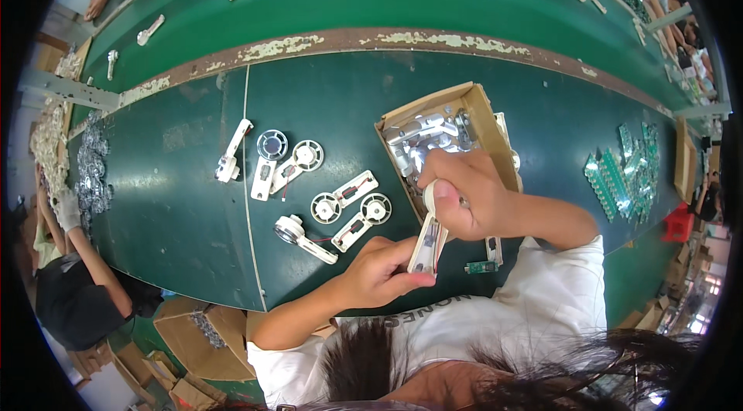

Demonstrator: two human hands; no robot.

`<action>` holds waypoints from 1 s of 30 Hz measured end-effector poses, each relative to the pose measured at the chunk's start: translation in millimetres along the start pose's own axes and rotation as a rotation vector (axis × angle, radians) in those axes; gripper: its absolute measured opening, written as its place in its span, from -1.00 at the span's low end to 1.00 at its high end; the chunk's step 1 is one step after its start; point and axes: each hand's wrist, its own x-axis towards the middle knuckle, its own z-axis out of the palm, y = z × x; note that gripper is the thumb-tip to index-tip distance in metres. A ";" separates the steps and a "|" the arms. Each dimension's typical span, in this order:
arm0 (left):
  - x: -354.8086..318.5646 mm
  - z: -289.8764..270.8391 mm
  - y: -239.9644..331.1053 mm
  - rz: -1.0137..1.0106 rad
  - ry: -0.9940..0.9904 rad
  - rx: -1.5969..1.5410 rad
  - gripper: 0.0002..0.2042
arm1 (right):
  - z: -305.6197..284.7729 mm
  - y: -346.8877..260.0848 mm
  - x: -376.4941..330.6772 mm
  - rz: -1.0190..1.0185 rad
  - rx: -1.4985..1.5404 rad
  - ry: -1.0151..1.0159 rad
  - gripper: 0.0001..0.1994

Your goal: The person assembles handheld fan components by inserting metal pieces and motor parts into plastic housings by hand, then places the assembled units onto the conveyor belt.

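Between both hands, near my chest, is a white handheld fan housing point(426, 247) with a long open handle. The fingers of my left hand point(378, 273) are closed on the handle's lower end. My right hand point(474, 196) wraps round the upper, round end, its thumb pressed on top; most of that end is hidden. Beyond the right hand, a cardboard box point(489, 118) holds silvery and white parts. To the left lie several similar white fan housings point(361, 222) with round spoked heads and thin wires. A small green circuit board point(481, 267) lies beside my right forearm.
Strips of green circuit boards point(623, 175) lie at the right. Past a worn ledge point(309, 46) runs a green conveyor belt point(364, 1) with scattered white housings. A co-worker's gloved hand point(68, 210) is at far left, near heaped parts. A cardboard carton point(174, 333) stands at lower left.
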 end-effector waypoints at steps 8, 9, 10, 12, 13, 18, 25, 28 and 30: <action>2.0 -1.8 -1.0 -0.030 0.234 0.183 -0.36 | -144.8 198.3 166.7 0.722 -0.159 0.071 -0.82; 4.9 -2.8 -1.8 0.014 0.229 0.291 -0.45 | -174.5 237.9 177.4 0.761 -0.182 0.116 -0.79; 7.1 -1.9 2.6 0.012 0.303 0.336 -0.57 | -191.0 266.4 187.9 0.807 -0.199 0.149 -0.76; 3.4 -4.3 -1.0 0.062 0.411 0.444 -0.60 | -179.5 280.0 218.4 0.892 -0.069 0.546 -0.69; 5.3 -5.9 -1.9 0.133 0.450 0.531 -0.63 | -182.1 289.6 219.2 0.780 -0.165 0.555 -0.62; 4.3 -11.7 -6.4 0.137 0.502 0.638 -0.66 | -123.9 195.3 161.6 -0.232 -0.835 0.320 -0.65; 16.2 -4.7 -12.3 0.215 0.546 0.776 -0.69 | -70.2 31.2 -38.0 -0.096 -0.841 0.082 -0.69; 19.5 6.1 4.9 0.250 0.455 0.896 -0.78 | -69.8 21.8 -57.5 0.029 -0.746 0.095 -0.71; 27.6 9.5 15.8 0.248 0.401 0.991 -0.76 | -69.1 18.1 -57.3 0.073 -0.706 0.118 -0.81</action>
